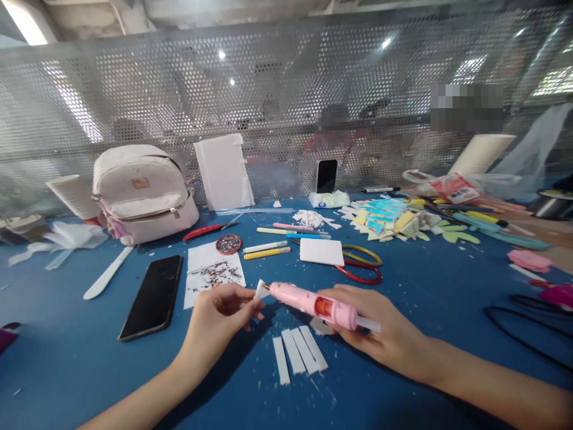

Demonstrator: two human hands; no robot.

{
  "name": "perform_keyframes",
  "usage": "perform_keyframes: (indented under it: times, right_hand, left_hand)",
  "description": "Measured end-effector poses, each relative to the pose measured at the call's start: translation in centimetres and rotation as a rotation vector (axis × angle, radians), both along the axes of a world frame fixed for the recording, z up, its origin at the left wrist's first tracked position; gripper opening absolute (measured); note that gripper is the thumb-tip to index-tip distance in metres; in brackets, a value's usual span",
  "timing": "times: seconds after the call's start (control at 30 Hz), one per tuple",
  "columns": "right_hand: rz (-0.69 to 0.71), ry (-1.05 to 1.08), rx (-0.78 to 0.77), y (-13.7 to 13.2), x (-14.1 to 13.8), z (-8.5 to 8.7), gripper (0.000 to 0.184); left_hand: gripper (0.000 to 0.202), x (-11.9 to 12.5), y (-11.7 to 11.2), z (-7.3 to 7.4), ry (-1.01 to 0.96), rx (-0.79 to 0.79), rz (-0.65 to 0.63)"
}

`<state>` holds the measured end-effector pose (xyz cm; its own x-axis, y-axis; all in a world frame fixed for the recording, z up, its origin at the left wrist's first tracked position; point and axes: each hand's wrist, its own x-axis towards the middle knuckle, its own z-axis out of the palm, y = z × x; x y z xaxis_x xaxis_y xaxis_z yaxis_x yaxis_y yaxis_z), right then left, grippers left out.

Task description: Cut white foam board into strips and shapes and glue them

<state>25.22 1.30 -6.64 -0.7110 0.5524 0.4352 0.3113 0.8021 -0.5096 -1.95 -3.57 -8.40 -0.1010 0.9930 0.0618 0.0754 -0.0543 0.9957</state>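
Leftmost of what matters on my feed, the pale backpack (143, 206) wears a metal plate (140, 183) too small for me to read. Next, right of the black phone (152, 298), a white sheet (193, 254) carries scattered dark specks. Then my left hand (224, 316), thumb and fingers pinching a small white piece (260, 291) above the blue table (215, 394), right at the nozzle of the pink glue gun (295, 297). I judge gluing to be under way, though I can't make out any glue on that piece. Below the gun, white strips (293, 352) lie separate and loose, so I count them as not yet used. I see no lettering on the gun; behind it, the wipes packet (335, 199) shows a blue mark I can't resolve. My right hand (376, 322) is wrapped around the gun. Farther right, past the cut paper pile (389, 215), a red-and-clear packet (459, 188) has printing too blurred to read.
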Motion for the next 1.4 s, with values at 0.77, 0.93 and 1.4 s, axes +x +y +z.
perform_keyframes:
  times: [0.77, 0.93, 1.4]
  right_hand:
    - [-0.003, -0.041, 0.025, 0.0, -0.2, 0.3, 0.042]
    - [0.023, -0.036, 0.055, -0.2, -0.3, 0.5, 0.048]
    - [0.018, 0.020, 0.161, -0.2, -0.1, 0.7, 0.036]
  left_hand:
    - [0.028, 0.1, 0.1, 0.2, -0.048, -0.028, -0.011]
    - [0.035, 0.2, 0.1, 0.4, -0.090, -0.063, 0.007]
    - [0.036, -0.9, 0.7, 0.2, -0.161, -0.080, 0.007]
